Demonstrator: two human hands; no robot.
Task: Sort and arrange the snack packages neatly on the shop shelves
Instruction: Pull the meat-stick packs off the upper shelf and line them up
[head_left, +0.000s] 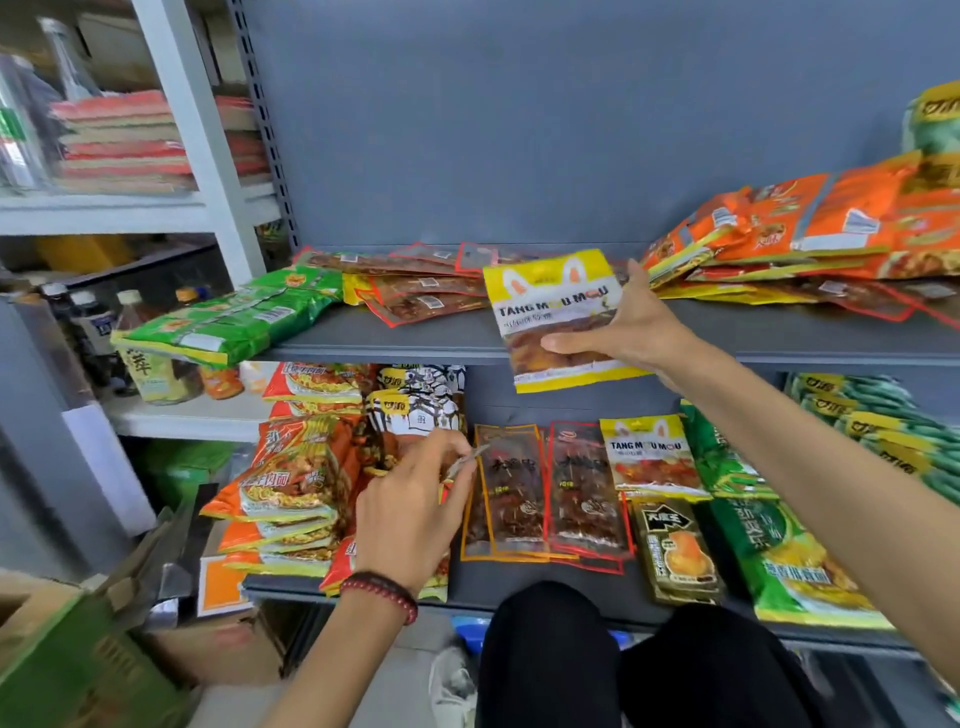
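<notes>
Packets of noodles in orange plastic (291, 483) lay stacked at the left of the lower grey metal shelf (478, 577). Beside them the left hand (415, 504) pinched the top corner of a clear, orange-edged packet of dark snacks (506, 493) lying there. Further right, the right hand (634, 322) gripped a yellow-and-white plastic snack pouch (556, 312), held just before the upper grey shelf (415, 343).

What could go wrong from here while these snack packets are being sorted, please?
1. The green packets overhang the left end of the upper shelf; a nudge could tip them off.
2. The right hand holds the yellow packet out past the shelf edge; a slip would drop it onto the row below.
3. The left hand seems to pinch only a corner of the clear packet; pulling may drag its neighbours crooked.
</notes>
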